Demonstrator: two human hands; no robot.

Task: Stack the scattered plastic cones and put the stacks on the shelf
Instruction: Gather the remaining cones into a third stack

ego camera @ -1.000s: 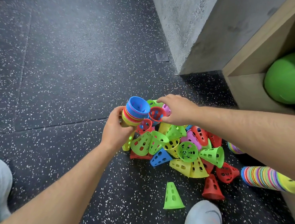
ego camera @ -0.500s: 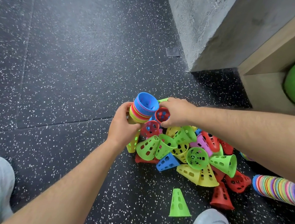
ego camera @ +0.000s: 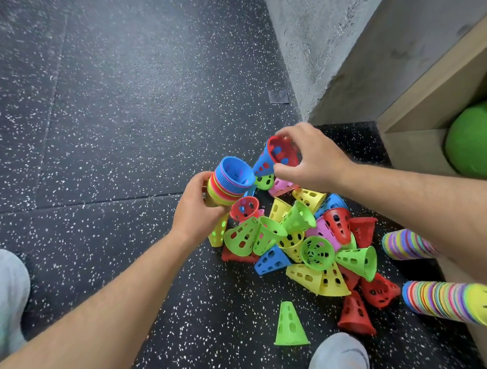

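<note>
**Me:** Gathering loose cones onto one stack, that's the step I'm on. My left hand (ego camera: 202,210) is curled round a short stack (ego camera: 230,183) with a blue cone on top. Its open mouth is turned up toward me, and I hold it above the floor (ego camera: 125,116) at the left edge of the pile (ego camera: 305,238).

**Friend:** And the other hand?

**Me:** My right hand (ego camera: 311,160) pinches a red cone nested in a blue one (ego camera: 282,155) by the rim. It's lifted clear of the pile, just to the right of the short stack and apart from it.

**Friend:** So what comes next?

**Me:** I reckon I bring that pair across and seat it. The stack's mouth faces up, so the pair's narrow end has to go into the top blue cone. It needs to be lined up straight so it nests and doesn't jam on the rim. My left hand should hold the stack steady while it drops in.

**Friend:** Much left after that?

**Me:** Plenty. Most cones lie jumbled in the pile, and a green cone (ego camera: 291,325) stands alone near my shoe (ego camera: 339,363). Two long stacks (ego camera: 443,299) lie on their sides beside the shelf (ego camera: 436,91), not yet on it, as far as I can tell.
</note>
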